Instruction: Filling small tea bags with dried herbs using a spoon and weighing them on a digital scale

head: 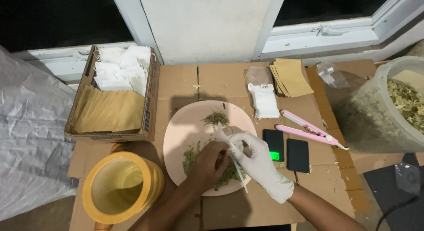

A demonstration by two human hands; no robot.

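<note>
My bare left hand [210, 164] hovers over a pink plate [181, 125] and pinches a small white filter bag [222, 134] at its lower edge. My right hand [258, 158], in a white glove, holds a thin white stick or scoop [238, 171] against the bag's mouth. Green dried herb [216, 118] lies in a small heap at the far side of the plate, and more is spread under my hands.
A cardboard box [148, 116] with white bags and brown envelopes stands at the left. A yellow tub [119, 187] is near left. Right of the plate: a small scale [274, 145], a black phone-like slab [298, 155], a pink sealer [309, 131], brown envelopes [290, 76], a packet of white bags [263, 98], a clear herb bin [397, 103].
</note>
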